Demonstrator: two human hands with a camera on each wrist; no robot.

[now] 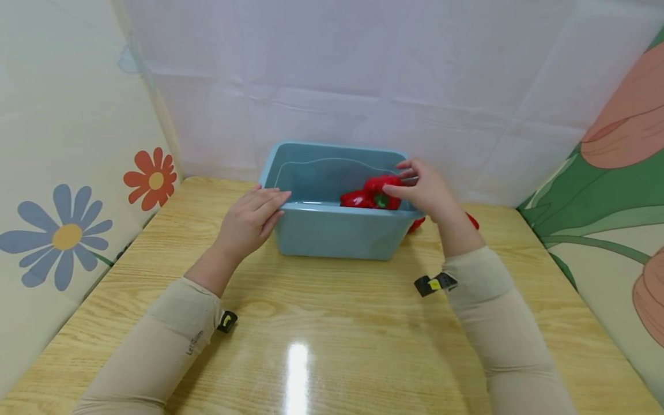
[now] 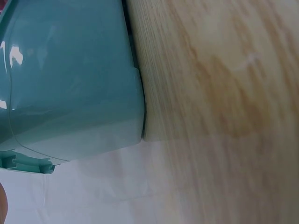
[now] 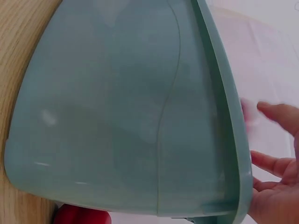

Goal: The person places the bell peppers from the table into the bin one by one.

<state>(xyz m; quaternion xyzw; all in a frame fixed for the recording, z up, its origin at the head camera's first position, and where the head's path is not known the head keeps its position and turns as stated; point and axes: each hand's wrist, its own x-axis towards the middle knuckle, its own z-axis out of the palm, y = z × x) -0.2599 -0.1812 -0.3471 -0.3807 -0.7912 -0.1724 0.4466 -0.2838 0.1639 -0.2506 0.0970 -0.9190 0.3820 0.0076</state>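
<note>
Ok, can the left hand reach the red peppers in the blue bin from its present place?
Probably yes: the left hand rests on the blue bin, whose open top leaves the red peppers uncovered.

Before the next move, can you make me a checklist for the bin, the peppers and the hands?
1. Plastic bin upright on the wooden table: ok.
2. Left hand touching the bin: ok, at its near left corner.
3. Green-stemmed red bell pepper in the bin opening: ok, beside another red bell pepper.
4. Right hand gripping that green-stemmed one firmly: cannot tell; the thumb is at it, but the fingertips' hold is unclear.
5. No peppers outside: probably not ok; red objects, partly hidden, show right of the bin.
</note>
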